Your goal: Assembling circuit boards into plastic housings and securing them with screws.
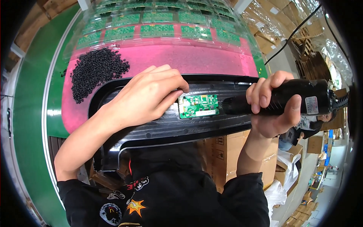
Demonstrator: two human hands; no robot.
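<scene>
Two hands work over a long black plastic panel (pixel 159 128) lying crosswise on the pink surface (pixel 211 60). The left hand (pixel 145 96) presses flat, fingers together, just left of a small green circuit board (pixel 198 106). The right hand (pixel 274 108) is clamped around a black electric screwdriver (pixel 298 100), whose long axis points leftward at the board's right edge.

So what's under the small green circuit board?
The green circuit board lies on a black plastic panel. Any seat or screw holes directly beneath it are covered.

Hands (pixel 151 94) on board (pixel 198 106), screwdriver (pixel 287 100).
</scene>
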